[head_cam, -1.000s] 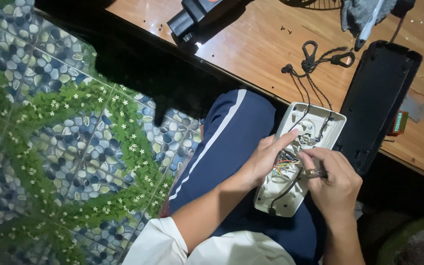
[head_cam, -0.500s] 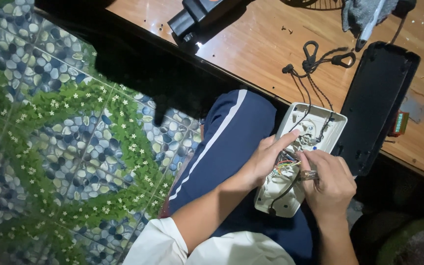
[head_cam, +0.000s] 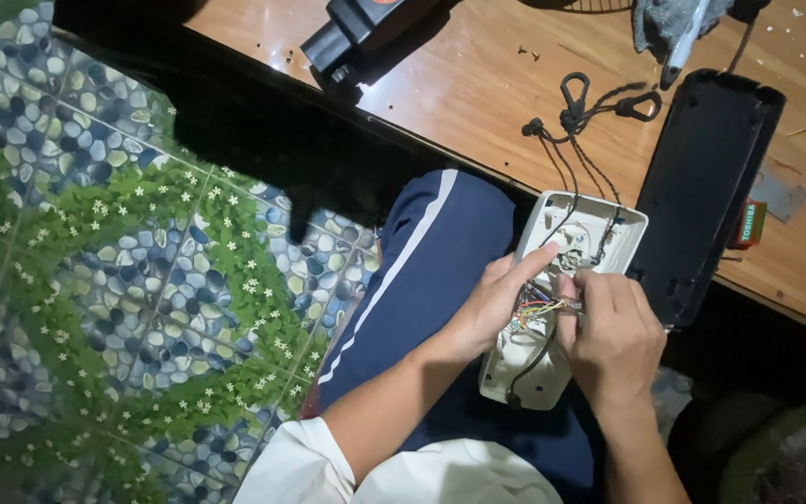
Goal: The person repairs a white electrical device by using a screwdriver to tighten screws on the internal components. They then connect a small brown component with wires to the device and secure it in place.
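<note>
Left hand (head_cam: 492,303) resting on the left edge of an opened white casing (head_cam: 562,299), fingers loosely curled, index finger extended and touching the interior near the round part at the casing's upper half; nothing clamped in it. Right hand (head_cam: 613,327) closed in a pinch, thumb and forefinger gripping a bundle of coloured wires (head_cam: 538,306) at the casing's middle; a small metal tip at the pinch, too small to identify. Casing lying tilted across the lap, on a thigh in dark blue trousers (head_cam: 431,271) with a white side stripe, upper end just beside the table edge. Black cable (head_cam: 529,369) looping out of the casing's lower end. Thin black cords (head_cam: 590,159) running from the casing's upper end up onto the wooden table (head_cam: 478,84), ending in a knot and two black clips (head_cam: 576,93). Long black cover (head_cam: 706,187) lying on the table just right of the casing, touching or nearly touching it. Small red and green object (head_cam: 751,224) at the cover's right edge. Black device (head_cam: 366,33) at the table's far left. Grey cloth (head_cam: 669,23) at the top edge. Pebble-and-leaf patterned floor (head_cam: 123,280) to the left.
</note>
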